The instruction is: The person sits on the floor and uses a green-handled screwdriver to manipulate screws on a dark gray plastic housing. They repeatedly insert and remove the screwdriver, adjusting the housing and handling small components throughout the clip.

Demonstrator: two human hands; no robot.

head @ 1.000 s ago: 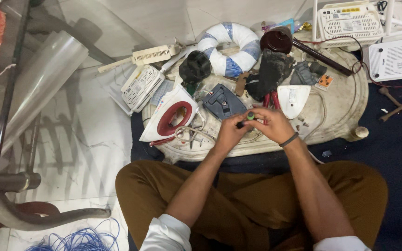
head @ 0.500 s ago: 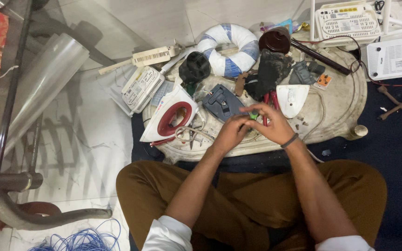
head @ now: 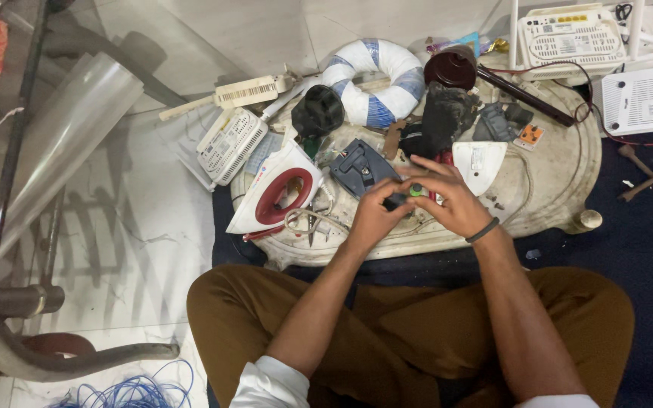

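My left hand point(head: 372, 215) and my right hand point(head: 451, 198) meet over the front of a low round white table point(head: 561, 189). Together they pinch a small dark part with a green tip point(head: 411, 192); what the part is stays unclear. My right wrist wears a dark band. Just behind the hands lies a dark grey plastic housing point(head: 363, 166). To the left rests a white and red clothes iron point(head: 277, 190) with scissors point(head: 307, 221) beside it. A white iron-shaped shell point(head: 480, 162) lies right of the hands.
A blue-and-white wrapped ring point(head: 376, 81), a black knob-like piece point(head: 317, 112), a dark red round part point(head: 451, 69) and white router boxes point(head: 572, 36) crowd the table's back. A glass table point(head: 9, 166) stands at left. Blue wire point(head: 134, 393) lies on the floor.
Both hands stay joined at the same spot on the table; the fingers have shifted slightly around the small part. Nothing else has moved.
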